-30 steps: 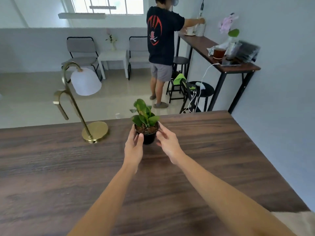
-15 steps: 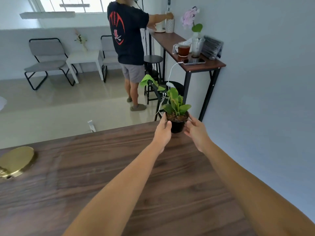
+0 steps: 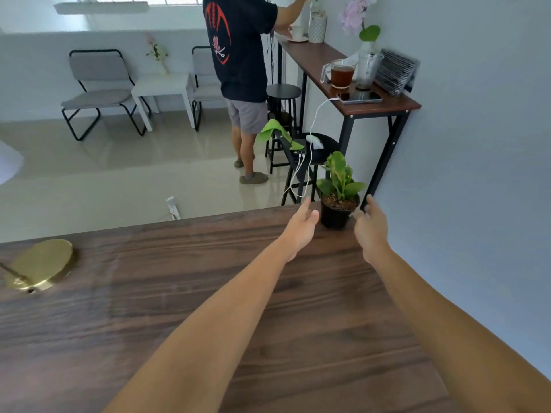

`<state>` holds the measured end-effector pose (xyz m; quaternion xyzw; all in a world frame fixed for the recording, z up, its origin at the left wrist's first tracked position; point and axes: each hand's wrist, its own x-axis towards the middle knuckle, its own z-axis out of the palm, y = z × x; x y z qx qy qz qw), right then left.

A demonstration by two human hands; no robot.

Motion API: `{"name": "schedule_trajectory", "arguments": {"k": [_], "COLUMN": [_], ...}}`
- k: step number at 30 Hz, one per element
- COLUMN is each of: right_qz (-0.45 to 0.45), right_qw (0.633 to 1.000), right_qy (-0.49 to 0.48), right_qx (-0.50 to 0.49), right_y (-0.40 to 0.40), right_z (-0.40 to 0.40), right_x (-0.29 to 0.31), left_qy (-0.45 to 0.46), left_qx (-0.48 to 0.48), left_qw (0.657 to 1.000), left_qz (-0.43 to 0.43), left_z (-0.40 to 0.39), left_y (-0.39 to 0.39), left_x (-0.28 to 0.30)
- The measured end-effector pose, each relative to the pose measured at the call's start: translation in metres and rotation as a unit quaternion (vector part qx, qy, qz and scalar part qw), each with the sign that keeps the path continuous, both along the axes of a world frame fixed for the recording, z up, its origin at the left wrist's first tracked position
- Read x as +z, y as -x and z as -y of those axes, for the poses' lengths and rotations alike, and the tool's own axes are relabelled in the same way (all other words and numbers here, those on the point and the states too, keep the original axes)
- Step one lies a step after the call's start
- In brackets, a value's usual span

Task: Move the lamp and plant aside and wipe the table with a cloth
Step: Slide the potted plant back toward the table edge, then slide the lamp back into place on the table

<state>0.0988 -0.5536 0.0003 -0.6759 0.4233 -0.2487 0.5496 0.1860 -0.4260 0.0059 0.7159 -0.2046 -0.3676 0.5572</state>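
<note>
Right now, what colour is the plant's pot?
Black. The pot shows best in the head view, at the table's far corner between both open hands.

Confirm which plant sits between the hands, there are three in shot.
The green-leafed plant in the black pot, on the table's far right corner. The other two have pink flowers and stand on the bar table and the white side table.

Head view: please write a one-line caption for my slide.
Both open hands, left hand and right hand, flank a small black-potted green plant at the wooden table's corner.
</note>
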Motion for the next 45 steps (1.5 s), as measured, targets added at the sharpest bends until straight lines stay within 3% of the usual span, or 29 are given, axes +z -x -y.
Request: {"name": "schedule_trajectory", "arguments": {"k": [3,7,10,13,16,20,23,27,31,36,41,45], "right_qz": [0.073,0.131,0.131,0.115,0.08,0.002,-0.041,-0.119,-0.189,-0.184,-0.285,-0.304], "right_qw": [0.977,0.94,0.941,0.949,0.935,0.918,0.888,0.82,0.738,0.755,0.769,0.764], "right_qy": [0.164,0.311,0.311,0.268,0.257,0.225,0.224,0.229,0.332,0.369,0.4,0.369], "right_qx": [-0.11,-0.043,0.034,0.115,0.231,0.326,0.4,0.51,0.556,0.51,0.408,0.434], "right_y": [-0.003,-0.033,-0.07,-0.106,-0.142,-0.194,-0.237,-0.288,-0.312,-0.295,-0.251,-0.228], "right_z": [-0.038,-0.102,-0.168,-0.249,-0.329,-0.417,-0.462,-0.499,-0.504,-0.496,-0.465,-0.435], "right_x": [0.021,0.032,0.034,0.025,0.014,0.002,-0.003,-0.008,-0.019,-0.017,-0.014,-0.008], "left_qy": [-0.009,0.007,-0.028,-0.098,-0.188,-0.349,-0.394,-0.42,-0.419,-0.414,-0.406,-0.381], "left_qx": [0.054,0.179,0.291,0.386,0.448,0.379,0.319,0.263,0.253,0.251,0.202,0.18], "left_qw": [0.998,0.982,0.946,0.888,0.824,0.8,0.801,0.8,0.801,0.812,0.823,0.828], "left_qz": [0.024,0.065,0.143,0.232,0.291,0.309,0.317,0.338,0.344,0.326,0.343,0.37], "left_z": [-0.048,-0.147,-0.242,-0.342,-0.427,-0.489,-0.497,-0.49,-0.492,-0.493,-0.495,-0.494], "left_y": [-0.004,-0.027,-0.043,-0.056,-0.065,-0.07,-0.075,-0.082,-0.094,-0.1,-0.104,-0.096], "left_x": [0.01,0.014,0.004,-0.012,-0.032,-0.059,-0.064,-0.063,-0.062,-0.065,-0.064,-0.065]}}
